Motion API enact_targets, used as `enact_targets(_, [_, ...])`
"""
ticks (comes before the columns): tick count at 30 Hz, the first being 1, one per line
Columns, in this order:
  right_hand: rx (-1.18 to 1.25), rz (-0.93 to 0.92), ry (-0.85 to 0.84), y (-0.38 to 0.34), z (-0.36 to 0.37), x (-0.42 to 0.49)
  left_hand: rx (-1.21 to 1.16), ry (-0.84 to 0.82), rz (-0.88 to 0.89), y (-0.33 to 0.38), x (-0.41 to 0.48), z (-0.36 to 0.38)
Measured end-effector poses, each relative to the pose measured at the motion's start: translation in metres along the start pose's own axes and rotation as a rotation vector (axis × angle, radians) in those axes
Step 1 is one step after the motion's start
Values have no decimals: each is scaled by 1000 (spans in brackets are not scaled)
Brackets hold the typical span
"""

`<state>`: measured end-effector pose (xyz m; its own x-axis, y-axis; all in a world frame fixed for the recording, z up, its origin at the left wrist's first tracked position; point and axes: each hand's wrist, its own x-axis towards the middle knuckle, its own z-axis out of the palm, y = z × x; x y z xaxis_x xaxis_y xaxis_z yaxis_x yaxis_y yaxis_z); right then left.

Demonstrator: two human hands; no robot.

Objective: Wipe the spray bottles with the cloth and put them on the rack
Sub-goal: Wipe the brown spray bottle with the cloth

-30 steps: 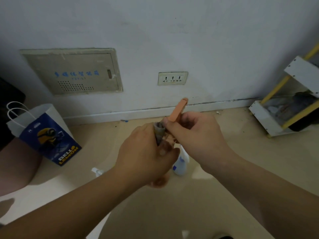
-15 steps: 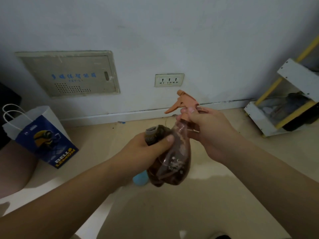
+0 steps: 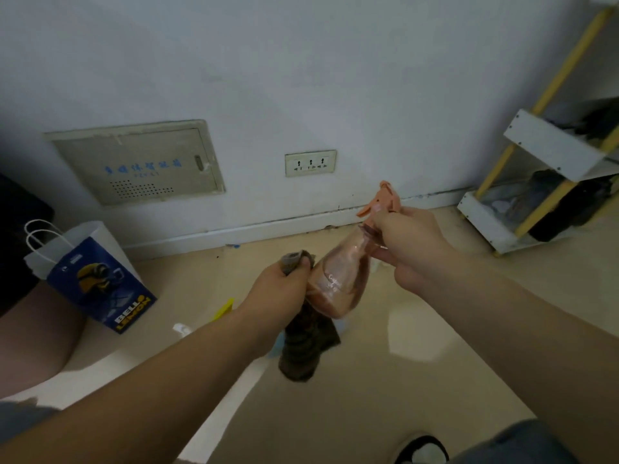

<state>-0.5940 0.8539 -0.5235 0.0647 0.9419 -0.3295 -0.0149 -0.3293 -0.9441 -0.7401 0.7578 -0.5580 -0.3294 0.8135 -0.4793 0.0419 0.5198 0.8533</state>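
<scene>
Item 1, writing. The paper bag (image 3: pixel 97 279) standing on the floor well to the left of my left hand's fingers read "BELL LEMON" in yellow on blue, with a yellow-and-black figure above it. The wall panel (image 3: pixel 137 164) above and left of those fingers carried a row of blue characters too blurred for me to read. The spray bottle (image 3: pixel 338 283) bore pale print on its belly that I could not make out.

Item 2, spray bottle. Clear pinkish body with an orange trigger head (image 3: pixel 385 200), held tilted above the floor, head up and to the right. My right hand (image 3: pixel 412 246) had its fingers closed round the neck just below the trigger head; the body hung down-left from them.

Item 3, cloth (image 3: pixel 306 343). Dark and striped. My left hand (image 3: pixel 278 293) had its fingers clenched on it; a fold poked out above the fingertips (image 3: pixel 305 261), the rest hung below the hand. The bottle's belly touched those fingers on their right side.

Item 4, rack (image 3: pixel 549 182). White shelves on yellow posts, against the wall, well to the right of my right hand's fingers; dark items lay on its shelves, too blurred to tell.

Item 5, wall socket (image 3: pixel 310 163). Above and between the two hands.
</scene>
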Motion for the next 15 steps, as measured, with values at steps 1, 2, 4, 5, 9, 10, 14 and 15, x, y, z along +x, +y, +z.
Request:
enact_targets(1, [-2,-3,8,0,-4,-1,-70,5,-33,0,0,9])
enact_targets(2, [-3,-6,27,0,-8,-1,-149,-2,-78,0,0,18])
enact_targets(4, [-1,-11,82,0,-19,0,-325,-34,-162,2,1,36])
enact_targets(5, [-2,-15,115,1,-25,2,-392,-46,-192,4,1,44])
enact_targets(9, [37,-27,271,2,-58,12,-388,-74,-212,8,-5,74])
enact_targets(10, [37,-29,300,4,-67,15,-351,-86,-215,9,-6,79])
enact_targets(14, [-9,-63,376,16,-101,23,-138,-56,-204,15,-1,90])
enact_targets(15, [-32,-69,383,19,-107,26,-107,-27,-192,19,5,91])
